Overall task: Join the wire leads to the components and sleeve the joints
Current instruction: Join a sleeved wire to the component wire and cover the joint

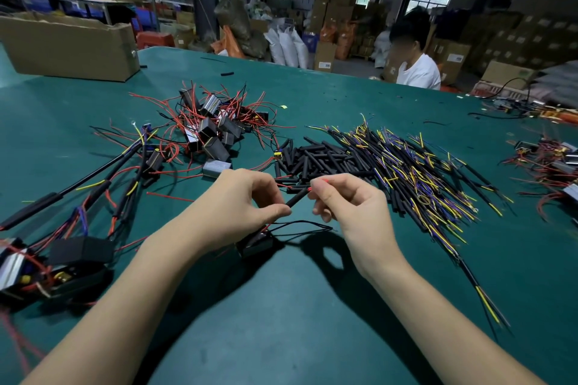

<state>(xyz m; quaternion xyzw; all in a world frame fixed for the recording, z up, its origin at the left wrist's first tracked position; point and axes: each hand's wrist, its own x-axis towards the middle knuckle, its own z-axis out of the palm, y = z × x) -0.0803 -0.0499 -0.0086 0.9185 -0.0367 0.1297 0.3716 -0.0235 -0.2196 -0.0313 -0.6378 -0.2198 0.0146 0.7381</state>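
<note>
Left hand is pinching the lower end of a short black sleeve between thumb and forefinger, grip closed on it. Right hand is pinching a thin red wire at the sleeve's upper end, fingers curled tight on the wire tip. The sleeve is slanting up to the right between the two hands, held above the green worktop.

Just under the left hand a small black component is lying on the worktop, partly hidden by the wrist, with thin black leads running right from it, ending below the right hand.

Right behind the hands, a heap of loose black sleeves is sitting on the worktop. To the right of that, touching it, a big pile of sleeved yellow and purple wires is spreading out. Behind the left hand, a tangle of black box components with red wires is piled up. Far left, sleeved wire assemblies are lying, with more boxes at the near left edge. A cardboard box is standing at the back left of the worktop. A person in a white shirt is sitting at the far side, right of centre.
</note>
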